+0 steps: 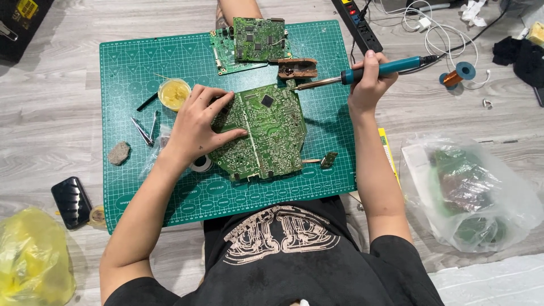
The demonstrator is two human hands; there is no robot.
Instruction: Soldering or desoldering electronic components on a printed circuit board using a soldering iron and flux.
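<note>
The left hand (198, 126) lies flat, fingers spread, on the left part of the big board (262, 133), pressing it to the green mat (170, 62); it grasps nothing. The right hand (368, 79) is clenched around the teal handle of the iron (362, 72), whose metal tip points left and hangs just above the board's upper right edge, beside a brown holder (297, 68).

A second board (252, 42) lies at the mat's far edge, partly stacked on another, near a bare leg. Left of the left hand sit a round yellow tin (174, 93), tweezers (144, 130) and a grey stone (119, 153). A roll of solder (200, 164) peeks out under the left wrist. A small green part (328, 159) lies just off the big board's right edge.

Off the mat, on the grey wood floor: a black phone (71, 201) at the lower left, with a yellow bag (31, 260) near it; a clear bag (470, 192) holding green and brown pieces at the right; a black power strip (358, 24) and white cables (436, 34) at the upper right, with a copper wire spool (458, 73) just beyond the iron's cord.

The mat's near strip, between the big board and the person's black shirt, is bare, as is its upper left part. The right arm crosses the mat's right edge.
</note>
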